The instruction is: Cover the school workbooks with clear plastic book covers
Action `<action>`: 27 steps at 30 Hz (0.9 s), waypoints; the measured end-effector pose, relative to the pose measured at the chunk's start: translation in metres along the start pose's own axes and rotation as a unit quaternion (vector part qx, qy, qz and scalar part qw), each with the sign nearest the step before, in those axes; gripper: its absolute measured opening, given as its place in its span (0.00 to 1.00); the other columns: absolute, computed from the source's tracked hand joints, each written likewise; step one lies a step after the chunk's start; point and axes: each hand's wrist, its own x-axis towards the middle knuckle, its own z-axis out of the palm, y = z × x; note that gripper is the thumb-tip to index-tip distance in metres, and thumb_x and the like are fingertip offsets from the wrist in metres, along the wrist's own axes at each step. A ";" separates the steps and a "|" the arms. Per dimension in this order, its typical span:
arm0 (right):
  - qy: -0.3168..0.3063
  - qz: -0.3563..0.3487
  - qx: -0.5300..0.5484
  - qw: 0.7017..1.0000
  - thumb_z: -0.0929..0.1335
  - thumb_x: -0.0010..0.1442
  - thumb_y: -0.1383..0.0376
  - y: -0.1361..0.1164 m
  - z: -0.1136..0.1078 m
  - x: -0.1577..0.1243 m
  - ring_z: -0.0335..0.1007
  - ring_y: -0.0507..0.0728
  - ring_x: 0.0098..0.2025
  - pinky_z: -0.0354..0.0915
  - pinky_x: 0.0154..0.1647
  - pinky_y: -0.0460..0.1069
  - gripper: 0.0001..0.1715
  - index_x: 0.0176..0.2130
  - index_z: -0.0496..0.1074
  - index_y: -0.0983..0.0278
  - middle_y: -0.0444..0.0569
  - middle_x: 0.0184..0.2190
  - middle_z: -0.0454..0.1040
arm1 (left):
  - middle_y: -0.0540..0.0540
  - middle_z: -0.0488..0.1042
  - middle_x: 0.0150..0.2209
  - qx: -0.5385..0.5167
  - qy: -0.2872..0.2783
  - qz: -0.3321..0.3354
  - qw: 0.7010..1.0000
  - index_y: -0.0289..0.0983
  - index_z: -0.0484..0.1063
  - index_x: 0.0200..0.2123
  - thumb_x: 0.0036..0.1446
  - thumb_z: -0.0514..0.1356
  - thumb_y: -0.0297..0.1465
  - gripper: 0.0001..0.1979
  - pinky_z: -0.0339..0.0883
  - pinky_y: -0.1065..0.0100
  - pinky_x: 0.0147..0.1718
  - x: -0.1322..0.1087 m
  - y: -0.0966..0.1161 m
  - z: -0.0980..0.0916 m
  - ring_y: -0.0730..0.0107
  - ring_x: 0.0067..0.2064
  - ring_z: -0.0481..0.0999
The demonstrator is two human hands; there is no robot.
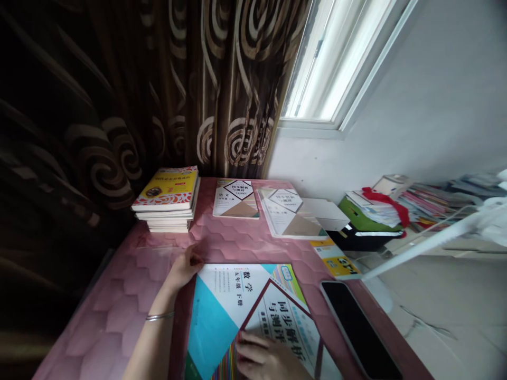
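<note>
A workbook [222,301] with a white, blue and maroon cover lies on the pink quilted surface [103,322]. At its far left corner is my left hand [187,265], its fingers pinched on what looks like a clear plastic sheet [156,254], faintly visible beside the book. My right hand [269,356] rests on the near part of the cover, palm down and fingers spread. To the right of the workbook lies a phone [358,330] with a dark screen.
A stack of books [168,198] stands at the back left. Two more workbooks lie farther back, one plain [236,203] and one under a hazy cover [291,211]. A yellow book [336,261], a white pole [420,243] and a filled dark box [368,237] are on the right.
</note>
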 end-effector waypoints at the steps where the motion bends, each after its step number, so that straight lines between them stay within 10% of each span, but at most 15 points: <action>1: -0.005 0.013 0.021 1.000 0.68 0.59 0.65 -0.001 0.000 -0.001 0.73 0.49 0.41 0.65 0.46 0.41 0.05 0.32 0.73 0.59 0.38 0.35 0.79 | 0.48 0.78 0.29 0.008 0.003 0.002 1.000 0.29 0.63 0.55 0.43 0.61 0.32 0.33 0.66 0.68 0.32 0.000 -0.001 0.000 0.66 0.31 0.76; 7: -0.040 0.193 -0.033 0.980 0.66 0.53 0.75 -0.004 -0.024 0.012 0.70 0.50 0.24 0.57 0.24 0.45 0.12 0.30 0.70 0.57 0.37 0.25 0.75 | 0.43 0.79 0.30 0.040 0.074 -0.012 0.996 0.32 0.69 0.48 0.53 0.56 0.41 0.23 0.68 0.64 0.36 0.004 -0.005 0.005 0.60 0.35 0.79; 14: 0.061 0.270 -0.163 0.947 0.62 0.59 0.76 0.050 -0.064 0.093 0.70 0.56 0.34 0.59 0.37 0.49 0.16 0.39 0.74 0.61 0.49 0.33 0.74 | 0.37 0.78 0.41 -0.096 0.118 -0.050 0.987 0.33 0.72 0.44 0.48 0.61 0.47 0.26 0.68 0.60 0.40 0.005 -0.001 0.012 0.53 0.43 0.77; 21: 0.079 0.220 -0.116 0.965 0.63 0.58 0.77 0.081 -0.046 0.113 0.65 0.55 0.37 0.57 0.40 0.51 0.30 0.51 0.73 0.47 0.47 0.37 0.71 | 0.36 0.75 0.48 -0.374 0.132 -0.061 0.916 0.34 0.65 0.50 0.39 0.70 0.46 0.37 0.67 0.62 0.44 0.005 0.017 0.017 0.56 0.47 0.75; 27: 0.117 0.203 -0.097 0.967 0.64 0.55 0.80 0.078 -0.032 0.100 0.65 0.53 0.35 0.57 0.38 0.50 0.31 0.49 0.74 0.49 0.46 0.34 0.71 | 0.45 0.78 0.34 -0.436 0.069 -0.062 0.895 0.33 0.70 0.49 0.44 0.69 0.40 0.29 0.65 0.67 0.37 -0.003 0.029 0.013 0.65 0.36 0.76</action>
